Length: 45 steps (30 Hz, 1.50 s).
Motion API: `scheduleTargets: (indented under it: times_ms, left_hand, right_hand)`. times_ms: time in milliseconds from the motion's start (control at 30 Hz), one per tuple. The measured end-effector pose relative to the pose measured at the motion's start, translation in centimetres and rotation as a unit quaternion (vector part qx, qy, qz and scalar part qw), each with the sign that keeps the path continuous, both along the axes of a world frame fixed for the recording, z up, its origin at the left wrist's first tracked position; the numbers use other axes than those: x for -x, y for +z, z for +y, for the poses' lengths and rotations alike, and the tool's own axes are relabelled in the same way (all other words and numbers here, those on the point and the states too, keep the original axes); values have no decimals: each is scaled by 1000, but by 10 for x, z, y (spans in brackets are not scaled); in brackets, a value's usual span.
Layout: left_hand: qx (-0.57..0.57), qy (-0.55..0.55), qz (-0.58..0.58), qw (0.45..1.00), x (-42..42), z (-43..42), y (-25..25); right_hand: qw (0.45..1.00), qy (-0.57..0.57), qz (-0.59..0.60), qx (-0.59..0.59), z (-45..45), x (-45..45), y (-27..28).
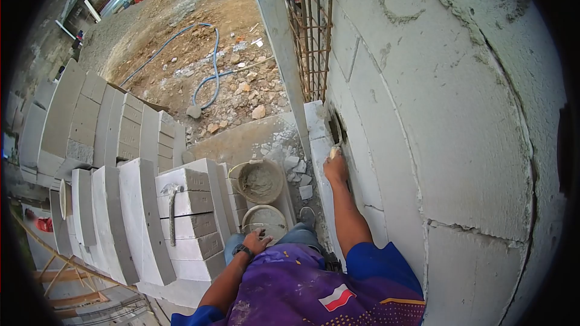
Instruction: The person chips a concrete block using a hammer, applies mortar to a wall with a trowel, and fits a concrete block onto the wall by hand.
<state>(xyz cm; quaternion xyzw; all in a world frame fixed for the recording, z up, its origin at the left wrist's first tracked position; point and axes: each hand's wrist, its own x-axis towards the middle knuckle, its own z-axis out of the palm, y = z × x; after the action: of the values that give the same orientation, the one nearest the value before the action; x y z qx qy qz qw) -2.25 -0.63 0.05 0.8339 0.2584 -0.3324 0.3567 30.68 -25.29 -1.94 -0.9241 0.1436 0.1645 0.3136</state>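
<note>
My right hand [336, 167] is closed around the handle of a trowel [335, 130]. The trowel's blade lies against the lower part of the grey block wall [399, 139], near the end of a pale block ledge [316, 130]. My left hand [258, 241] hangs low in front of my body, fingers apart and holding nothing visible. It is near the rim of a round bucket [244, 222] with grey contents. Just beyond stands a second bucket [281, 188], containing wet grey mortar [260, 180].
Stacks of pale blocks [142, 220] rise on the left, with a hammer [172, 214] lying on one. Broken block pieces [296, 169] litter the floor. A rebar cage [311, 30] stands beside a post [281, 42]. A blue hose [215, 63] curls over rubble ground.
</note>
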Motion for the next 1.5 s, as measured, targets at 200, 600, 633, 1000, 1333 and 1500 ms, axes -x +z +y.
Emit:
scheduleTargets:
  times_ms: [200,600,633,1000,1333,1500]
  left_hand:
    - [1,-11,-6,1000,-4,-1,0]
    - [-31,90,-72,993,-9,41,-24]
    - [-31,108,-84,990,-9,53,-25]
    - [-347,-104,-37,931,-45,203,20]
    - [-461,-223,-50,858,-67,253,8]
    - [-445,-148,-91,879,-71,254,7]
  right_hand:
    - [997,60,53,10,-14,-8,-20]
    - [987,73,-93,-110,1,132,-2]
    - [985,96,-96,-102,-2,145,-7]
    - [925,319,193,-73,78,147,-78]
    - [963,182,121,-157,143,105,-229]
    - [951,-48,152,-266,143,44,-341]
